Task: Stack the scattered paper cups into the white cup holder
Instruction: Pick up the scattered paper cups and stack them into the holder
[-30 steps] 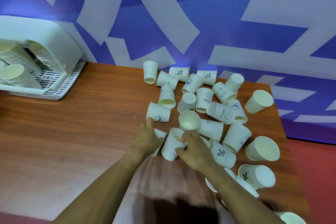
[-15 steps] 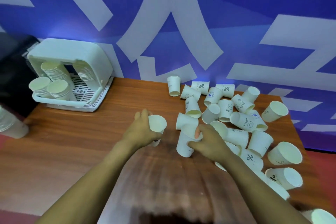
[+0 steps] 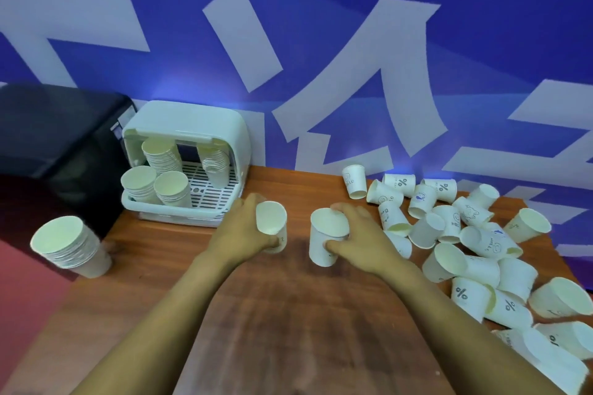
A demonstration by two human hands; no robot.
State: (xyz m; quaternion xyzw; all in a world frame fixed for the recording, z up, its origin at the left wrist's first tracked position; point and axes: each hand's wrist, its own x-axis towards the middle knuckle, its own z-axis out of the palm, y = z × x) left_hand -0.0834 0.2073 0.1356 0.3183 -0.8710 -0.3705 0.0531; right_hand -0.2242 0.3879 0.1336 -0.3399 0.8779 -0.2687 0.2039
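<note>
Wooden brown bench point(image 3: 288, 330): left hand point(image 3: 245, 231) and right hand point(image 3: 359, 240) each grip one upright white paper cup point(image 3: 272, 224), mouths up; tipped loose cups point(image 3: 465, 234) crowd the right edge, white plastic cup holder point(image 3: 183, 138) at far-left corner.

Cup pile point(image 3: 475, 253) at 4 o'clock: lowest cups cut by right edge and hidden behind right forearm point(image 3: 449, 314). Prints on far cups too small to read. Cup holder point(image 3: 184, 163) at 10 o'clock: hood hides rear stack tops. Both forearms cut by bottom edge.

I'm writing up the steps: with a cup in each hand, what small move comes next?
Probably nest the two: the left hand and right hand each grip one cup, mouths up, short of the cup holder.
</note>
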